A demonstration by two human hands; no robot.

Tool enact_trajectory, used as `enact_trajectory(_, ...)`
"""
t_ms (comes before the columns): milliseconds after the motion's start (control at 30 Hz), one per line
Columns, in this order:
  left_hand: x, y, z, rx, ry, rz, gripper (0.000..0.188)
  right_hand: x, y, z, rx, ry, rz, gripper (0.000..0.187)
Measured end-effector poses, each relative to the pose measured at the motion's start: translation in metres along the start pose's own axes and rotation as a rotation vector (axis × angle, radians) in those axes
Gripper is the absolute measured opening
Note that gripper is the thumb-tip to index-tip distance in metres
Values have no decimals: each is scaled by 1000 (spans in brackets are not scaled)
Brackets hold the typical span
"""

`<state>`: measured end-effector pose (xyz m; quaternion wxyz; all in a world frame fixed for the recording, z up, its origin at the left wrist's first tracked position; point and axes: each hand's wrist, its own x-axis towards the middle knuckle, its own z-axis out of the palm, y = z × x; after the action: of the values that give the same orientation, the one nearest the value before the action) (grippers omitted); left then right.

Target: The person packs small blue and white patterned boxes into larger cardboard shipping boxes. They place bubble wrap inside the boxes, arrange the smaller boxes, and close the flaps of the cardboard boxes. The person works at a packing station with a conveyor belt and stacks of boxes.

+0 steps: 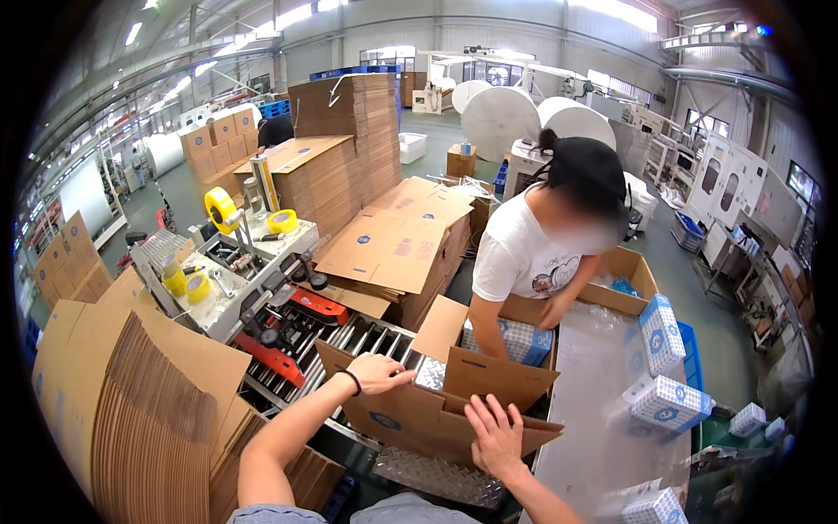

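Cardboard stack (148, 437) at 8 o'clock, flat blanks, ridged edges; left hand (375, 374) at 7 o'clock, fingers half-bent over carton's edge, whether gripping cannot tell; carton (406, 425) at 6 o'clock, stiff, brown, checked packs (528, 345) already inside, flaps (441, 327) upright, so closing seems left; right hand (495, 437) at 5 o'clock, fingers spread against carton's near side, nothing visibly clasped; smooth metal desk (576, 393) at 4 o'clock, glossy, boxy loose packs (668, 403) remaining
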<state>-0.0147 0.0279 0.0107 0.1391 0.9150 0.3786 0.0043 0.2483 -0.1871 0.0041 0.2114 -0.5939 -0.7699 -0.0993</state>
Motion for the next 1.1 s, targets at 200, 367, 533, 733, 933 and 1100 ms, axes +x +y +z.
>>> enact_trajectory(200, 6, -47, 4, 75, -178, 52, 33, -6, 21, 6, 156, 309, 23, 12)
enact_trajectory(367, -26, -86, -3, -358, 232, -310, 33, -16, 86, -50, 640, -303, -401, 22)
enact_trajectory(533, -27, 88, 59, -812, 703, -177, 40, -61, 57, 4, 334, -703, -457, 20)
enact_trajectory(733, 8, 114, 207, -767, 34, 32, 29, -38, 63, 14, -176, -190, -46, 76)
enact_trajectory(933, -45, 122, 160, -620, -404, 692, 54, -92, 70, 47, -74, 143, -69, 62)
enact_trajectory(1100, -71, 177, 60, 6, 174, 655, 63, -146, 109, 63, 791, -143, 282, 27)
